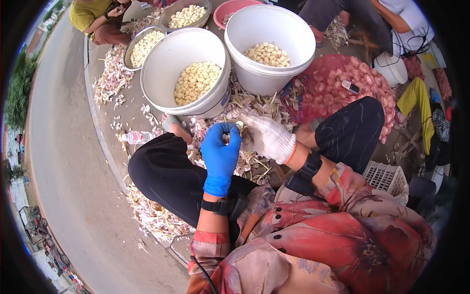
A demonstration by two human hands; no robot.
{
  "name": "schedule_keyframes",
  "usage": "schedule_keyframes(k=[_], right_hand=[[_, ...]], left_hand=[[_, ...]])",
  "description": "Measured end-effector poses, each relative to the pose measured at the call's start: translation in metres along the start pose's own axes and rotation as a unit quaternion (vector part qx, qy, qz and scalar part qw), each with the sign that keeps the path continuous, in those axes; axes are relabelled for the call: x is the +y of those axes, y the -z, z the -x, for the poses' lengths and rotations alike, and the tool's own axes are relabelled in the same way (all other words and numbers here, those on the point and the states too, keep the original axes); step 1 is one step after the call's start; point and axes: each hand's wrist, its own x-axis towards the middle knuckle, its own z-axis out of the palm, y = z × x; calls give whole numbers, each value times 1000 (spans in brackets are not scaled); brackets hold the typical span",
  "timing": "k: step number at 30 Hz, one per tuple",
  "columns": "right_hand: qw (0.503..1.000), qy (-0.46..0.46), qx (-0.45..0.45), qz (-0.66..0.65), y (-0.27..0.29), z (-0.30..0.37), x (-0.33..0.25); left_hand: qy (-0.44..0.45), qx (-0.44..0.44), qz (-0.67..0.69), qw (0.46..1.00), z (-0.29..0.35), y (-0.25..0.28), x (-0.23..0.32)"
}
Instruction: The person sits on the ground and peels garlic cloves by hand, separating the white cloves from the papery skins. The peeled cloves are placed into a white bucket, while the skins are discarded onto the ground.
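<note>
My left hand [221, 156], in a blue rubber glove, pinches a pale garlic clove [239, 124] at its fingertips. Against it, my right hand [269, 137] in a white knit glove is closed, its fingertips meeting the left ones at the clove. What the right fingers grip is hidden. Just beyond my hands stand two white buckets, the left bucket [155, 81] and the right bucket [302, 29]. Peeled cloves [197, 83] cover the left one's bottom, and more peeled cloves [267, 54] lie in the other. Garlic skins [196, 128] litter the ground beneath my hands.
A red mesh sack of garlic bulbs [323, 81] lies at the right, with a phone [350, 87] on top. Basins of cloves [131, 59] and a pink basin [219, 11] stand farther back. A plastic bottle [137, 137] lies left; a white crate [387, 179] sits right. Other people sit opposite.
</note>
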Motion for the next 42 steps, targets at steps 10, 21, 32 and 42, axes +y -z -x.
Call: schedule_keyframes(k=[10,21,32,42], right_hand=[[684,300,79,660,-28,3,-9],[855,169,67,486,-31,7,-10],[978,-20,50,202,-30,-5,-11],[808,246,28,534,-63,-53,-56]], left_hand=[[123,31,162,979,-3,5,6],[28,27,-60,997,-4,4,0],[122,14,108,987,-2,21,2],[257,-7,449,856,-8,27,-15]])
